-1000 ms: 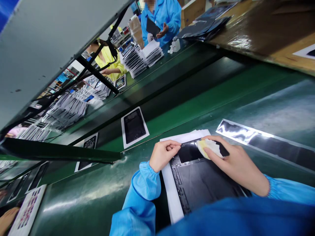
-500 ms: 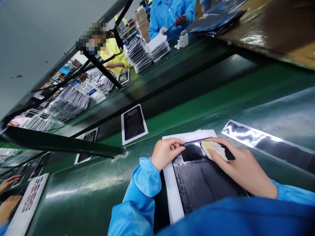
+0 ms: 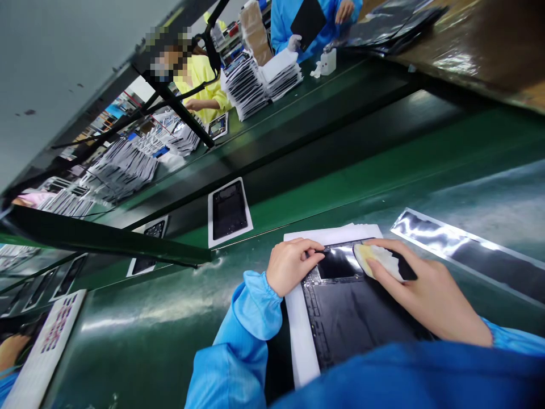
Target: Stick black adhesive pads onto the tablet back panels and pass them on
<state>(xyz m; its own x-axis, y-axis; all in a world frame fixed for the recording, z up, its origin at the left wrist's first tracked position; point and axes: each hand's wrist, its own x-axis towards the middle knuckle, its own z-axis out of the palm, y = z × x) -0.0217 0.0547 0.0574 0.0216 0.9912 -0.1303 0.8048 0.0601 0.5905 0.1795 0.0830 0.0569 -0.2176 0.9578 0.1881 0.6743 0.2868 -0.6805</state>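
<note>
A black tablet-like panel (image 3: 357,318) lies on white paper sheets (image 3: 293,335) on the bench in front of me. Along its far end runs a shiny black strip (image 3: 336,266). My left hand (image 3: 292,264) is closed, with thumb and fingertips pinched at the panel's far left corner. In my right hand (image 3: 434,284) is a crumpled white and yellowish wad (image 3: 378,260), perhaps cloth or sponge, with a dark part beside it. The wad rests on or just over the strip's right half. My sleeve and body hide the panel's near end.
A long shiny film strip (image 3: 460,250) lies to the right. On the belt beyond sits another panel on white backing (image 3: 230,211). A green metal bar (image 3: 110,236) crosses at left, near a printed sheet (image 3: 53,341) and a co-worker's hand (image 3: 12,349). Stacks of panels (image 3: 244,85) stand opposite.
My right hand and the wad have shifted slightly right along the strip. My left hand still pinches the corner. The co-worker opposite has tilted a dark panel up; the view has shifted a little.
</note>
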